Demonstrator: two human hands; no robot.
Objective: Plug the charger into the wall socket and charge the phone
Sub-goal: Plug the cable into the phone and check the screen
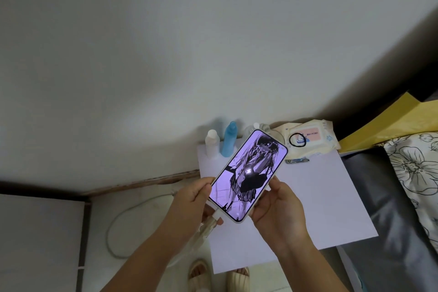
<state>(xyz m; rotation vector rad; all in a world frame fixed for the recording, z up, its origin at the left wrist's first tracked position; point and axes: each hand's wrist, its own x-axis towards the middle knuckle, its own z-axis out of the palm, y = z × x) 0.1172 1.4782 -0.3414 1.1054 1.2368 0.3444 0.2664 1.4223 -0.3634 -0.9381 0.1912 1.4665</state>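
A phone [248, 173] with a lit purple screen is held tilted above a white bedside table [331, 197]. My right hand [277, 211] grips its lower right edge. My left hand [189, 204] holds its lower left edge, fingers at the white cable plug [216, 215] that sits in the phone's bottom port. The white cable [123, 216] loops down over the floor to the left and runs up toward the wall. No wall socket or charger block is visible.
At the back of the table stand a white bottle [211, 142] and a blue bottle [229, 140]; a wet-wipes pack [310, 140] with a black hair tie, and nail clippers [297, 161]. A bed with a floral pillow [414, 173] lies right. Slippered feet [218, 277] stand below.
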